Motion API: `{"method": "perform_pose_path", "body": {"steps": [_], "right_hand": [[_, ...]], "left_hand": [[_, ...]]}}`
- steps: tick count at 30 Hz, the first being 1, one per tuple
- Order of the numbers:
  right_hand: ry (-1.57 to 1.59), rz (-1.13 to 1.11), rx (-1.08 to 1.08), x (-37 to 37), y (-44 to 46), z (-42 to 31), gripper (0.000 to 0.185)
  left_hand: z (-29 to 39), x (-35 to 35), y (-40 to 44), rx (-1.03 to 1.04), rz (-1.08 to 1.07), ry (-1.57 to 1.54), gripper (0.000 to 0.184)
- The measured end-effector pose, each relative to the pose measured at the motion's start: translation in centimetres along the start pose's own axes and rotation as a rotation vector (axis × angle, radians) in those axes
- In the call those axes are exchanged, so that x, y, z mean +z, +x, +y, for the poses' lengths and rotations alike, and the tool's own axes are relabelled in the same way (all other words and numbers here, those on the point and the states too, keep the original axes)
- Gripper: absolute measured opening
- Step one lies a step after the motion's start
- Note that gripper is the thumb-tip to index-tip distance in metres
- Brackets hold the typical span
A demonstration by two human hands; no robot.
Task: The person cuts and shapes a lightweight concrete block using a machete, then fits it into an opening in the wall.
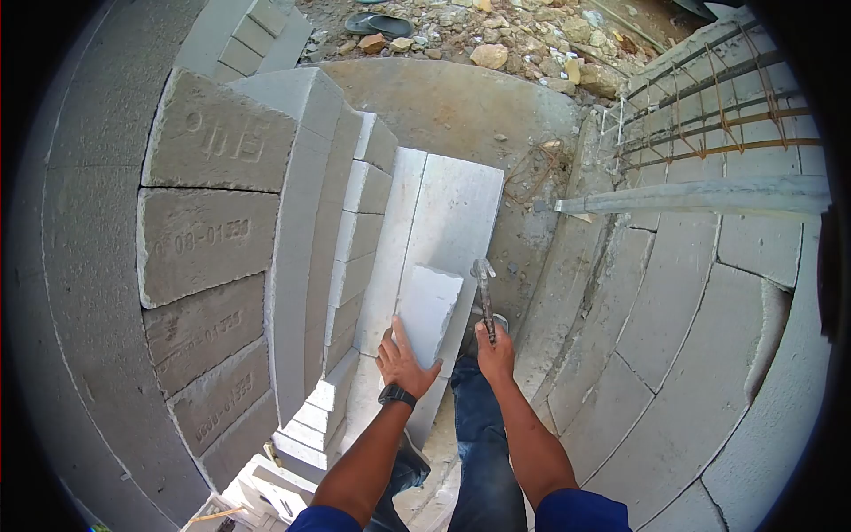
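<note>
My left hand [407, 362] lies with its fingers spread on the lower end of a small white block [432, 306]. That block rests on larger white blocks [456, 199] laid side by side. To the right, my right hand [495, 351] is wrapped round the handle of a hammer [485, 293], whose metal head points up and away from me, just beside the small block's right edge. A dark watch sits on my left wrist.
Stacked grey blocks [213, 239] with stamped numbers stand at the left. A block wall [665, 328] runs along the right, with a metal pole [691, 196] and a rebar cage [718, 97] above. Rubble [523, 44] and sandals [378, 24] lie at the top.
</note>
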State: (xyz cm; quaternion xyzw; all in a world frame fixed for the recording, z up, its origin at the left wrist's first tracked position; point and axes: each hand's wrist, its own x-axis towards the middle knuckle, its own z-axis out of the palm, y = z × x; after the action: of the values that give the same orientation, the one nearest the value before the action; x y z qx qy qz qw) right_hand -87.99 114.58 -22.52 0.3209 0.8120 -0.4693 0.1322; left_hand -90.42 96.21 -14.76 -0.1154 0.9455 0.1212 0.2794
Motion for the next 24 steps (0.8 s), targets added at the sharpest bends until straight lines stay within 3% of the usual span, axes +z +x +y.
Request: {"method": "perform_pose_path", "body": {"steps": [3, 6, 9, 12, 16, 19, 20, 23, 24], "right_hand": [[0.109, -0.235, 0.278, 1.4, 1.5, 5.0, 0.052], [0.517, -0.409, 0.622, -0.6, 0.1, 1.3, 0.045], [0.686, -0.482, 0.718, 0.0, -1.5, 1.7, 0.044], [0.559, -0.474, 0.671, 3.6, -4.9, 3.4, 0.042], [0.392, -0.171, 0.618, 10.7, -11.9, 6.1, 0.036], [0.259, -0.201, 0.612, 13.6, -18.7, 8.9, 0.043], [0.186, -0.127, 0.506, 17.3, -21.4, 14.6, 0.047], [0.154, -0.188, 0.614, 17.4, -27.5, 12.9, 0.053], [0.039, -0.172, 0.541, 20.4, -29.0, 17.8, 0.058]], "left_hand": [[1.5, -0.2, -0.4, -0.04, -0.012, 0.003, 0.136], [-0.1, -0.7, -0.7, -0.019, -0.003, -0.035, 0.135], [-2.3, -0.7, -1.8, -0.025, 0.034, -0.029, 0.135], [-6.4, -0.5, -4.2, -0.069, 0.021, 0.041, 0.139], [-12.8, 0.9, -6.8, -0.064, -0.063, 0.077, 0.144], [-13.7, 1.4, -7.1, 0.067, -0.01, 0.132, 0.143], [-13.0, 1.5, -6.8, 0.118, 0.006, 0.168, 0.143], [-12.6, 1.8, -6.7, 0.135, 0.059, 0.222, 0.137], [-13.1, 2.0, -6.8, 0.169, 0.087, 0.204, 0.138]]}}
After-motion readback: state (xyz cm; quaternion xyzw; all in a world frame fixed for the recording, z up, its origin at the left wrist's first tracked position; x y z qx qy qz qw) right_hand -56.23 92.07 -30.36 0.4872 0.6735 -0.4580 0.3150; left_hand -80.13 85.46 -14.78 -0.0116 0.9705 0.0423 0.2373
